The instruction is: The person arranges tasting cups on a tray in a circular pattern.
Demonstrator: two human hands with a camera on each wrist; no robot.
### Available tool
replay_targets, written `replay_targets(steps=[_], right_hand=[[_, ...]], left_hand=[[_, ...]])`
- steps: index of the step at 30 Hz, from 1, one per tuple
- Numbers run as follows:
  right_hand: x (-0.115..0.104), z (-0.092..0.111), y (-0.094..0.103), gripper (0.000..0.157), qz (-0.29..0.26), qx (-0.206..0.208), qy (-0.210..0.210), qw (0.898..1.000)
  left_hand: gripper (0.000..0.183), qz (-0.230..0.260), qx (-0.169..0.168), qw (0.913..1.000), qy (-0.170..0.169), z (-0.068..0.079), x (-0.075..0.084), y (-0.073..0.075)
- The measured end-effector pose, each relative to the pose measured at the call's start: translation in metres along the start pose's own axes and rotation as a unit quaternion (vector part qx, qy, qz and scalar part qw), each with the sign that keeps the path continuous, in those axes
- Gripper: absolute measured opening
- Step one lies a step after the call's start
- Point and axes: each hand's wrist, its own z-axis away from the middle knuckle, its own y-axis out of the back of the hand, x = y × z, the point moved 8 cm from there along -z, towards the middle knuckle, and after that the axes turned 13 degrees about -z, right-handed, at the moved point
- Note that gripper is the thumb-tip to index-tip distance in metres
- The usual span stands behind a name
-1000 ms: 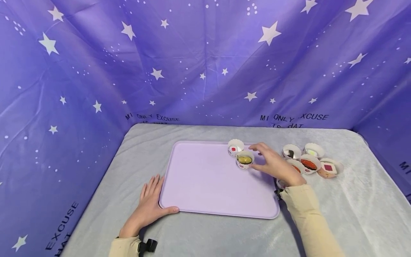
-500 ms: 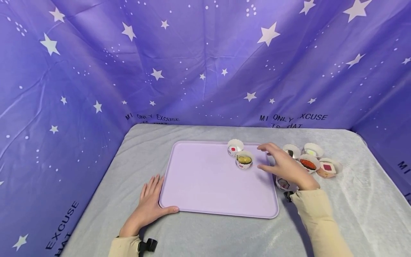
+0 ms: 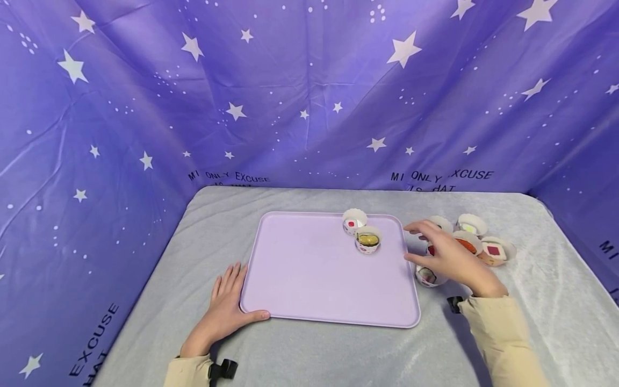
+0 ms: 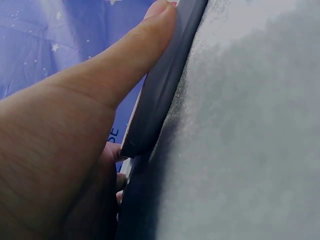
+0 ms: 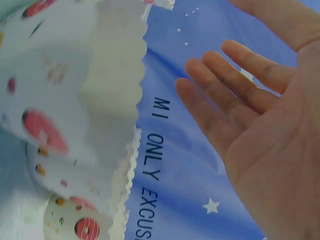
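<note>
Between cups, it seems: the right hand (image 3: pixel 452 260), empty, thumb and curved fingers spread apart, hangs by the clustered cups (image 3: pixel 467 235). Two cups (image 3: pixel 368 251) sit on the tray (image 3: pixel 314 279), left of those fingertips. Another pick-up would call for a rim pinch. The left hand (image 3: pixel 223 309) lies straight-fingered alongside, thumb on the tray's edge.

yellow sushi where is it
In the head view, the yellow sushi sits in a paper cup on the lilac tray near its far right corner, beside the red-centred sushi.
</note>
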Motion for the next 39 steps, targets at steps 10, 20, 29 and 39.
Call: replay_targets(steps=[10,20,29,39], right_hand=[[-0.003,0.022,0.014,0.048,0.048,0.035,0.028,0.998],[-0.001,0.042,0.025,0.054,0.071,0.073,0.056,0.993],[0.014,0.057,0.023,0.058,0.045,0.072,0.042,0.996],[0.022,0.073,0.025,0.042,0.042,0.096,0.025,0.994]], left_hand=[[0.125,0.001,0.002,1.0,0.0,-0.001,0.001,0.001],[0.125,0.003,-0.003,1.0,-0.001,-0.001,0.001,0.001],[0.124,0.003,-0.001,1.0,-0.002,-0.001,0.0,0.0],[0.124,0.004,0.015,0.9998,-0.009,-0.001,0.0,0.001]])
